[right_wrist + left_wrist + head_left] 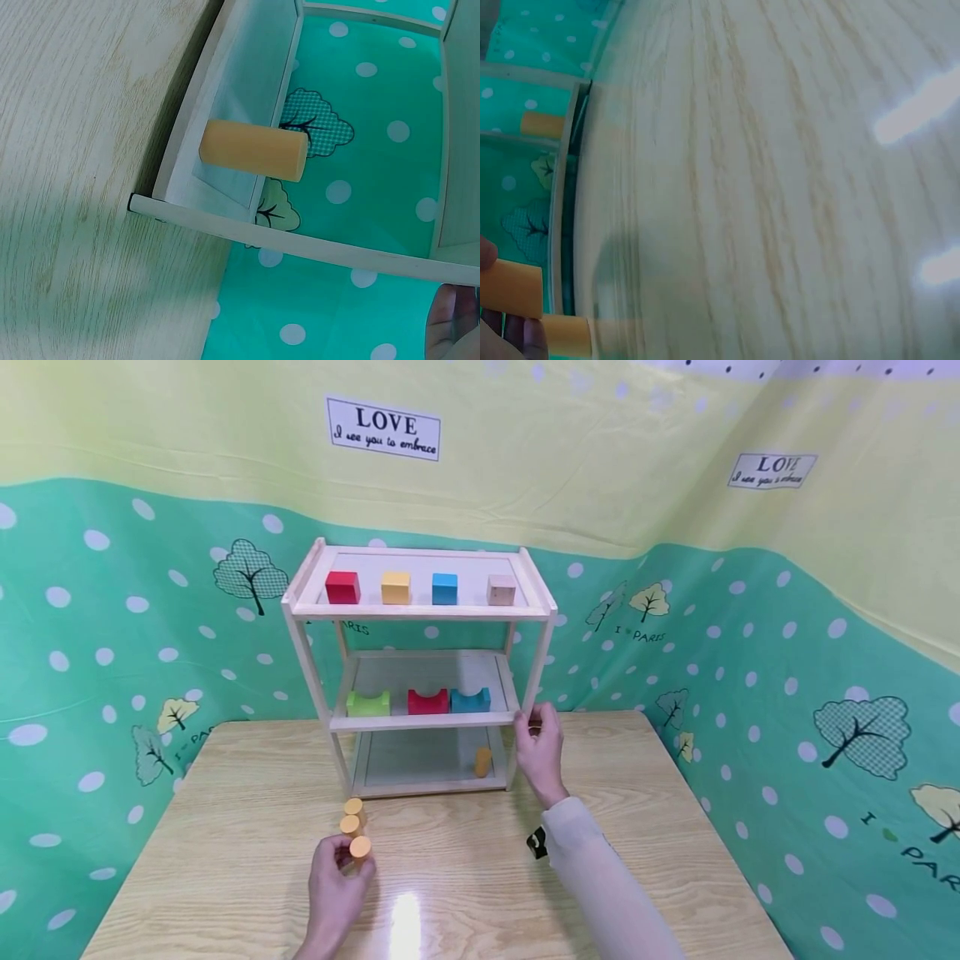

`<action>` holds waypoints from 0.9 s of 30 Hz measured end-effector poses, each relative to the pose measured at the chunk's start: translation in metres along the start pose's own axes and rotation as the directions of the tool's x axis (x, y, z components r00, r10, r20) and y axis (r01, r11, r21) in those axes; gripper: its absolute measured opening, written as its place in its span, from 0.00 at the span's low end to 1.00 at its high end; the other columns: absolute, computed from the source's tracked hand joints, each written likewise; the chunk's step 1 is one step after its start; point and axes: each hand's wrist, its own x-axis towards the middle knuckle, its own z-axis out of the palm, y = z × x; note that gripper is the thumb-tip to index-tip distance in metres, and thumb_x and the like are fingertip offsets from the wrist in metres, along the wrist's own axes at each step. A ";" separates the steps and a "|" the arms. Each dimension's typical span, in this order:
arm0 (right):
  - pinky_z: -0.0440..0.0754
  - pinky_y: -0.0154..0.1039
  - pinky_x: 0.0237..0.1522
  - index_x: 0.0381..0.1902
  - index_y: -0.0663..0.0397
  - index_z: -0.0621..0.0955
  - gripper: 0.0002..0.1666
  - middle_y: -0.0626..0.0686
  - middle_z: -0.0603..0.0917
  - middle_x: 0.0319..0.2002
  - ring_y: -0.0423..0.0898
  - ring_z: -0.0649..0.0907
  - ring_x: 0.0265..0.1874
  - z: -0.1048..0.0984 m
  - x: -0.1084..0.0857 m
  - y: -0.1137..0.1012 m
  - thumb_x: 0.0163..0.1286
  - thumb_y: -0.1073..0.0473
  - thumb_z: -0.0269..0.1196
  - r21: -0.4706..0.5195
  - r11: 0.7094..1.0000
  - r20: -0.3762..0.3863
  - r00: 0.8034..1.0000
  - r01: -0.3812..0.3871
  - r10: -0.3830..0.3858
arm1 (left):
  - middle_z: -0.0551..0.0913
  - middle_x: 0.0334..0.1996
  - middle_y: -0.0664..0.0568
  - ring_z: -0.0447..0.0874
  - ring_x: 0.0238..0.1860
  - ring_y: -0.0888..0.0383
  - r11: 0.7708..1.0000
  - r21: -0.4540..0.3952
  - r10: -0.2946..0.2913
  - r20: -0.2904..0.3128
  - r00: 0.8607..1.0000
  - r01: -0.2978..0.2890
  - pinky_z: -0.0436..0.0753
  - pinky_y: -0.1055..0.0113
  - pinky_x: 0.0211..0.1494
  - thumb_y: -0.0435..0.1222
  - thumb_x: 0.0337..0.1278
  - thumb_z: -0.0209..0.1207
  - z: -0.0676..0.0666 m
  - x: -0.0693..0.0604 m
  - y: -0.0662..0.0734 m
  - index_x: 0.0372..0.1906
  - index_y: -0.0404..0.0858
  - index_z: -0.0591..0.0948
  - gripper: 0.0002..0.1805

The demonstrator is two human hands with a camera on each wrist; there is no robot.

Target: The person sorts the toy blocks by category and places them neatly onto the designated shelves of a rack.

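My left hand [335, 887] pinches an orange wooden cylinder [362, 850] above the table, in front of the shelf's left end. Two similar cylinders stand close behind it, a middle one [350, 825] and a rear one [355, 808]. In the left wrist view the held cylinder [510, 289] lies between thumb and fingers. My right hand [542, 756] grips the white wooden shelf [442, 722] by its right post, at the middle tier. Another orange cylinder [483, 762] stands upright on the bottom tier, near the right; the right wrist view shows it too.
The top tier carries a red cube [342, 587], a yellow cube [396, 587], a blue cube [445, 589] and a plain wood cube [501, 590]. Notched blocks in green [368, 704], red [427, 702] and blue [470, 701] stand on the middle tier. A small black object [537, 842] lies by the right sleeve.
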 end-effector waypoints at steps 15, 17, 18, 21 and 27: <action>0.78 0.39 0.32 0.40 0.53 0.72 0.06 0.50 0.74 0.36 0.46 0.75 0.33 -0.001 0.000 -0.001 0.72 0.56 0.55 0.008 1.000 0.002 1.000 -0.006 0.006 | 0.75 0.40 0.50 0.74 0.40 0.60 0.996 -0.054 0.072 0.011 0.997 -0.071 0.77 0.73 0.47 0.19 0.37 0.67 0.008 -0.005 0.015 0.42 0.32 0.72 0.23; 0.78 0.38 0.32 0.39 0.53 0.72 0.06 0.51 0.73 0.36 0.46 0.75 0.33 -0.001 0.000 -0.002 0.72 0.56 0.55 0.010 1.000 0.001 1.000 -0.005 0.005 | 0.75 0.40 0.50 0.74 0.41 0.60 0.995 -0.059 0.080 0.020 0.997 -0.079 0.78 0.71 0.48 0.19 0.37 0.67 0.009 -0.005 0.016 0.42 0.32 0.72 0.23; 0.78 0.38 0.32 0.39 0.53 0.72 0.06 0.51 0.73 0.36 0.45 0.75 0.33 -0.001 0.000 -0.002 0.72 0.57 0.55 0.010 1.000 0.000 1.000 -0.005 0.005 | 0.75 0.40 0.50 0.75 0.41 0.59 0.995 -0.059 0.084 0.025 0.996 -0.082 0.78 0.70 0.48 0.19 0.37 0.67 0.009 -0.005 0.017 0.42 0.33 0.72 0.23; 0.78 0.38 0.32 0.39 0.54 0.72 0.06 0.51 0.73 0.36 0.46 0.75 0.33 -0.001 0.000 -0.002 0.72 0.57 0.55 0.013 1.000 -0.005 1.000 -0.006 0.006 | 0.75 0.40 0.50 0.75 0.42 0.59 0.993 -0.069 0.099 0.038 0.994 -0.096 0.79 0.66 0.49 0.19 0.37 0.67 0.011 -0.005 0.021 0.42 0.33 0.72 0.23; 0.77 0.38 0.32 0.39 0.55 0.72 0.06 0.52 0.73 0.36 0.46 0.75 0.33 0.000 0.000 -0.003 0.72 0.58 0.55 0.014 1.000 -0.002 1.000 -0.008 0.008 | 0.75 0.39 0.51 0.75 0.41 0.58 0.988 -0.070 0.143 0.033 0.989 -0.141 0.78 0.70 0.48 0.19 0.37 0.67 0.016 -0.004 0.026 0.41 0.33 0.72 0.22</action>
